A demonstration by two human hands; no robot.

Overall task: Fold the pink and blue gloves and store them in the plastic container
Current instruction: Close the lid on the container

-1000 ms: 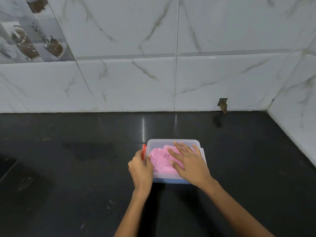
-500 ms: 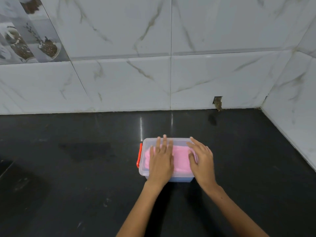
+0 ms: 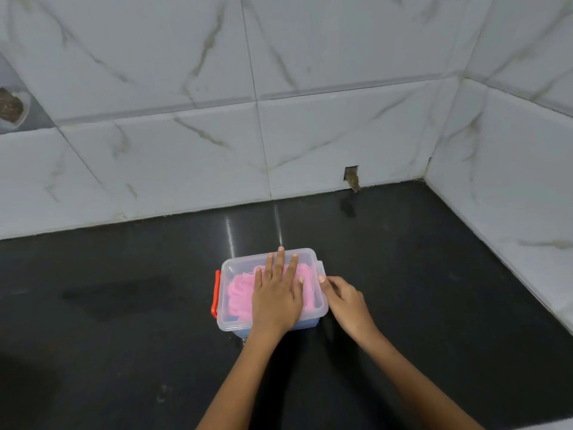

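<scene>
Head view, lower centre: left hand [image 3: 277, 297] lies flat, grip released, on the lidded plastic container [image 3: 235, 327] holding pink gloves [image 3: 240, 291], right hand [image 3: 347, 301] fingering its right edge, grasp unclear, on the worktop [image 3: 124, 336].

A dark, glossy surface [image 3: 124, 352] fills the near half of the scene and reflects thin streaks of light at its far edge. White marble-look wall tiles [image 3: 186, 156] with brownish veins rise behind it and turn a corner on the right. A small rough hole [image 3: 352, 176] breaks the far wall at its foot. A patterned tile [image 3: 12, 107] shows at far left.
</scene>
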